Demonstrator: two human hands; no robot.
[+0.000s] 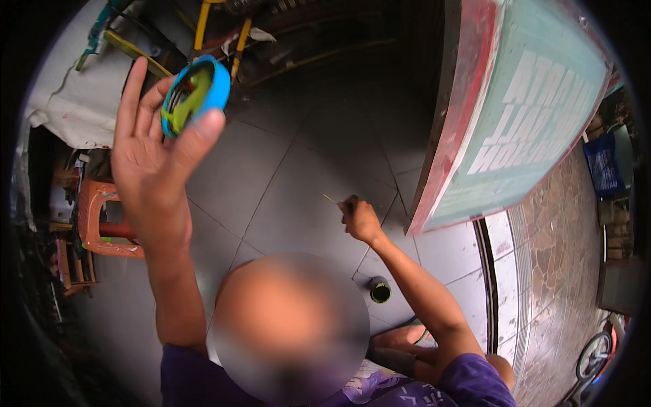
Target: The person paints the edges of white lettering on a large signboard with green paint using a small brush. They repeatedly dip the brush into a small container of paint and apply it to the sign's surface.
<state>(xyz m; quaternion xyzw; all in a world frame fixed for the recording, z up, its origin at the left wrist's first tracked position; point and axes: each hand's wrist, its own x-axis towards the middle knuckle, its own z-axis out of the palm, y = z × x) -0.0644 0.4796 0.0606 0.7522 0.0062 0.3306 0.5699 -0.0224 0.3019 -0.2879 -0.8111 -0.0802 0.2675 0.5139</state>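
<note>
Raised at the upper left, my left hand (152, 159) grips a round, blue-rimmed piece with yellow-green parts inside (218, 85). The thumb presses its near side, and some fingers stretch up past it. What kind of thing it is, I cannot make out. Lower and right of centre, my right hand (363, 220) is closed around a thin stick (330, 199) whose pale tip points up and left. The two hands are well apart. On the floor below my right hand, near my bent leg, is a small dark cup (380, 289) with a green-marked rim.
An orange plastic stool (91, 214) stands left of my left forearm. At the right rises a large red-edged glass panel (536, 122) with white lettering. Yellow and green bars (203, 24) are at the top left. A bicycle wheel (593, 356) shows at the lower right beyond the grey tiled floor (271, 183).
</note>
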